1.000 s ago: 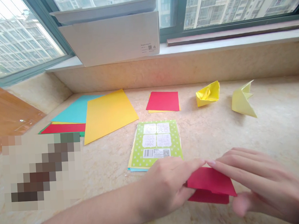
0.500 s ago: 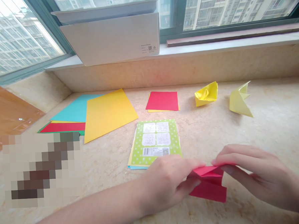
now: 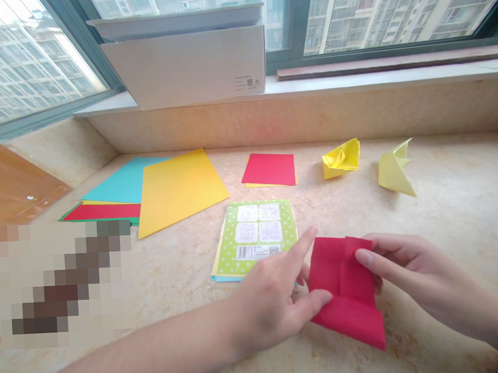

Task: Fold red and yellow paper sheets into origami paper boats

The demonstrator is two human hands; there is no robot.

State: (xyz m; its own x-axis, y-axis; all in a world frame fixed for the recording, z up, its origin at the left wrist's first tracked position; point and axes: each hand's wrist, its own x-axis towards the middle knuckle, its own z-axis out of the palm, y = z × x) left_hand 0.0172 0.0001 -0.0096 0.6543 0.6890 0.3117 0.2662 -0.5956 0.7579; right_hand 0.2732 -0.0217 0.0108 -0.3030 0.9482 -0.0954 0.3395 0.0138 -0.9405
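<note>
A partly folded red paper (image 3: 347, 292) stands lifted above the stone counter near the front edge, its creased face turned toward me. My left hand (image 3: 275, 302) pinches its left edge with thumb and fingers, the index finger stretched out along the top corner. My right hand (image 3: 407, 273) grips its right edge, thumb on the front and fingers behind. A green dotted pack of origami paper (image 3: 255, 236) lies just behind my left hand.
A small red sheet on a yellow one (image 3: 270, 168), a folded yellow boat (image 3: 341, 158) and a pale yellow folded piece (image 3: 394, 169) lie further back. Large yellow (image 3: 178, 189), teal and red sheets spread at left. A white box (image 3: 188, 61) sits on the window sill.
The red paper was pressed flat under both hands, then its layers were pulled apart. Now it is unfolded taller and held up by both edges.
</note>
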